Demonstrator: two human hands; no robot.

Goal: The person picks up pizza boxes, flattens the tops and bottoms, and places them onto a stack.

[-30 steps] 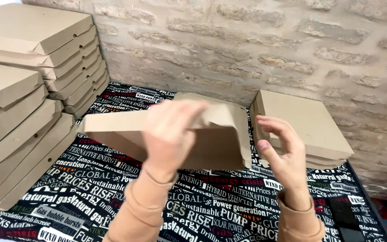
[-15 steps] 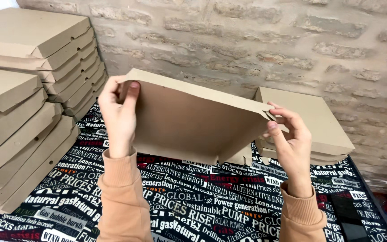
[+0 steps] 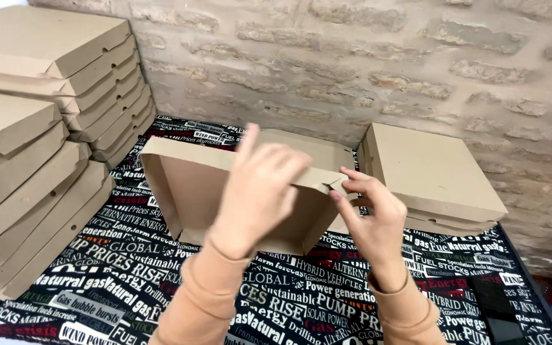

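A brown cardboard pizza box (image 3: 190,185), partly folded with its side walls raised, tilts toward me above the printed cloth. My left hand (image 3: 260,188) presses flat against its front right wall, fingers spread upward. At the box's right corner, my right hand (image 3: 365,214) pinches a small flap between fingertips and thumb. Both forearms wear peach sleeves. The box's far lid part shows behind my hands.
Tall stacks of folded pizza boxes (image 3: 39,121) fill the left side. A low pile of flat boxes (image 3: 432,172) lies at the right by the brick wall (image 3: 352,57). A black cloth with printed words (image 3: 116,287) covers the surface. A dark device (image 3: 496,306) lies at lower right.
The box has turned from showing its flat underside to showing its open inside. My left hand moved from the left edge to the front right wall, close to my right hand.
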